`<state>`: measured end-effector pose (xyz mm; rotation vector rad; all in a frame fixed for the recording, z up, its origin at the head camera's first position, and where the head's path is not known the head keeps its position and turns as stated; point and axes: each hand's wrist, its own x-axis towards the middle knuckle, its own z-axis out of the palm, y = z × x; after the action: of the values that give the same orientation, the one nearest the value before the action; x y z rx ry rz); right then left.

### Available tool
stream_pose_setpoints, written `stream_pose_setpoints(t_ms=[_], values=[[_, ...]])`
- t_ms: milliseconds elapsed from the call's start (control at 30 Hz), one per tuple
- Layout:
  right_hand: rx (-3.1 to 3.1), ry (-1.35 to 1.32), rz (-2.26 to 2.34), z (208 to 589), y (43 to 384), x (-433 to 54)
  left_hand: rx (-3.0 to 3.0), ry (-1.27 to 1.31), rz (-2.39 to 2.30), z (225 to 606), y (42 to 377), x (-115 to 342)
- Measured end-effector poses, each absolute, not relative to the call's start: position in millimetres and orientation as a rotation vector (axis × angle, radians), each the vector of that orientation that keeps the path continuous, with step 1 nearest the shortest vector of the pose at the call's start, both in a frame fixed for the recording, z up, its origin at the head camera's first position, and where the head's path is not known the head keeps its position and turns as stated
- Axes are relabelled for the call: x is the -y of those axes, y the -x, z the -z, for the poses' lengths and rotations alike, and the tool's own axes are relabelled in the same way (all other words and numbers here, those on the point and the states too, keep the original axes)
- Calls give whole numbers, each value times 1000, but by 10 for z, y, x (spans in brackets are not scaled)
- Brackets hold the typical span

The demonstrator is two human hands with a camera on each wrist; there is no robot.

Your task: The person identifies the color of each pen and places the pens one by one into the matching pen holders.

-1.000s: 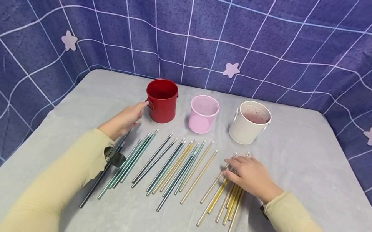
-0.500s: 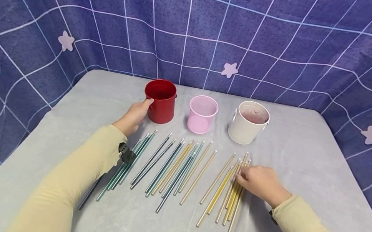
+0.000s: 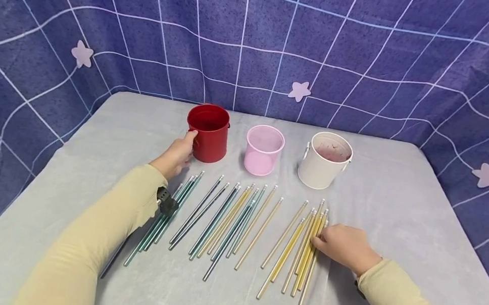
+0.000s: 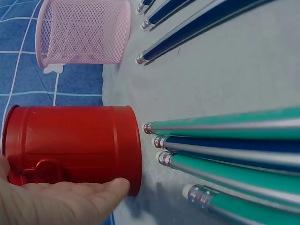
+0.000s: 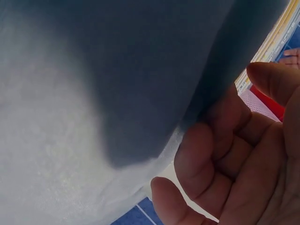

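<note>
My left hand (image 3: 177, 154) rests against the side of a red metal bucket (image 3: 211, 141), thumb near its rim. In the left wrist view, the fingers lie along the bucket's wall by its small handle loop. My right hand (image 3: 345, 246) is low at the right edge of a bunch of gold and yellow pencils (image 3: 302, 256), fingertips next to them. The right wrist view shows its fingers (image 5: 201, 154) loosely curled, with nothing visible between them. Teal and dark blue pencils (image 3: 167, 219) lie beside my left forearm, partly hidden by it.
A pink mesh cup (image 3: 262, 157) stands right of the red bucket, then a white bucket (image 3: 321, 167) with side handles. Mixed teal, blue and gold pencils (image 3: 230, 227) lie mid-table. A purple gridded cloth (image 3: 259, 32) hangs behind the grey table cover (image 3: 382, 189).
My left hand has moved forward onto the red bucket's side. My right hand has drawn back from over the gold pencils to their right edge. The view has shifted slightly.
</note>
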<state>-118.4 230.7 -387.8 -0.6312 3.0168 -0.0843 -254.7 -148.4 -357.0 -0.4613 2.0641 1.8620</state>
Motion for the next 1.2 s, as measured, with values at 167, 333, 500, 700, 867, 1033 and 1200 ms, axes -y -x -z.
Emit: stream_pose_setpoints(t_ms=[167,333,500,700,867,1033,1200], values=[[-2989,573,98,3862,1202,-2299,-1971,465,-1901,3543,2584,1483],[-2964,544,94,3862,1213,-2306,-2002,506,-1872,3521,2615,1485],[-2948,543,115,3863,1221,-2312,-2026,485,-1844,3503,2610,1498],[-2925,527,117,3860,1218,-2321,-2000,466,-1871,3475,2629,1547],[-2895,485,151,3857,1231,-2318,-1984,416,-1834,3469,2644,1620],[-2863,459,163,3841,1244,-2310,-1998,379,-1818,3490,2658,1633],[-2854,477,160,3822,1237,-2287,-1990,363,-1817,3523,2663,1632]])
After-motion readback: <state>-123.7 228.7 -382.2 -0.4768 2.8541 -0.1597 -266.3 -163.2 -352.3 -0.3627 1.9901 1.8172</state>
